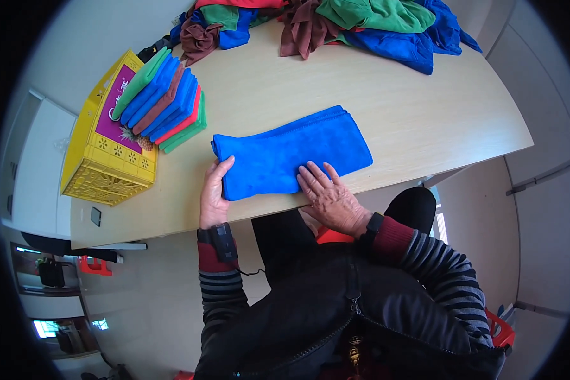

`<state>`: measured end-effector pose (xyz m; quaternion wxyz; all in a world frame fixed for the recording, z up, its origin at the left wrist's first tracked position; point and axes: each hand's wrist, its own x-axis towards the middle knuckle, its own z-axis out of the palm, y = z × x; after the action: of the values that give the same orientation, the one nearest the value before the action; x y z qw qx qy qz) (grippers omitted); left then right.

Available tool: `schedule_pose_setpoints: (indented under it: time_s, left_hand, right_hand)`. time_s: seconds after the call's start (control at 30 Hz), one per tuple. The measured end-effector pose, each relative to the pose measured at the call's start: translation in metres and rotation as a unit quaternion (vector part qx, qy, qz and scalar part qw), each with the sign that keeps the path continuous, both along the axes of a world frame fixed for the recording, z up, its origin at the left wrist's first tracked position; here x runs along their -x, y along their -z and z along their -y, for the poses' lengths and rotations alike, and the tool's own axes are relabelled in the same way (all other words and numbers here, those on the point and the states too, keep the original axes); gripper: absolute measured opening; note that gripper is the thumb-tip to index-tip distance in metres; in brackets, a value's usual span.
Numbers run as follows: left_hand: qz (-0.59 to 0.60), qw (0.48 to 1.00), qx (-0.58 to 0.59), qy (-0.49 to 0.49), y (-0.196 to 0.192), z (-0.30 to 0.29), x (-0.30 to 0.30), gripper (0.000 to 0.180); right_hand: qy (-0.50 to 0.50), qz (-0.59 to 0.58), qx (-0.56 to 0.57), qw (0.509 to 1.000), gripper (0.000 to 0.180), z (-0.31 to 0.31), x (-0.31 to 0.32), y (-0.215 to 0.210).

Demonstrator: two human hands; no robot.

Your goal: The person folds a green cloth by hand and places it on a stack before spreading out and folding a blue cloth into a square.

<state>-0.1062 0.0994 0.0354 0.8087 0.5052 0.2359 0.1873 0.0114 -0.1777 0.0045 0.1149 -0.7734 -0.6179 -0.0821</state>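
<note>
A blue towel (291, 153), folded into a long strip, lies on the table near its front edge. My left hand (215, 190) is at the towel's left end, pinching the edge with the thumb on top; its other fingers are partly hidden. Flat on the towel's near side, right of its middle, rests my right hand (332, 199), open, with fingers stretched out. Beyond and to the left, a stack of folded towels (164, 101) in green, blue, brown and red stands beside a yellow plastic crate (117, 158).
Loose, crumpled towels lie in two heaps at the table's far side, one heap (225, 28) left and a bigger one (380, 25) right. A small dark flat device (95, 216) sits at the table's left corner. The table (424, 120) has a curved right edge.
</note>
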Motion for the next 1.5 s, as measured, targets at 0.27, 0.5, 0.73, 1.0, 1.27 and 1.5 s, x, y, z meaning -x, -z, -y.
schedule_pose_setpoints:
  time_s: [0.27,0.5,0.73,1.0,1.27,1.5]
  left_hand:
    - [0.029,0.993,-0.089,0.066,-0.051,0.042,-0.079,0.025]
    - [-0.124,0.946,-0.261,0.147,-0.028,0.107,-0.182,0.018]
    - [-0.181,0.753,-0.626,0.096,0.007,0.136,-0.207,0.029]
    - [-0.066,0.887,-0.456,0.032,-0.022,0.118,-0.161,0.027]
    - [-0.018,0.741,-0.671,0.034,0.031,0.105,-0.1,0.05]
    - [-0.082,0.696,-0.708,0.093,0.038,0.106,-0.1,0.063]
  right_hand:
    - [0.003,0.012,0.021,1.0,0.076,0.006,0.0,-0.003]
    - [0.003,-0.019,0.008,1.0,0.06,0.014,-0.004,0.009]
    - [-0.031,-0.091,0.047,0.994,0.058,0.016,-0.01,0.01]
    - [0.005,-0.081,-0.034,0.996,0.062,0.019,-0.011,0.015]
    - [0.01,-0.093,-0.032,0.995,0.069,0.022,-0.011,0.008]
    - [-0.029,-0.12,-0.12,0.985,0.05,0.035,-0.019,0.008]
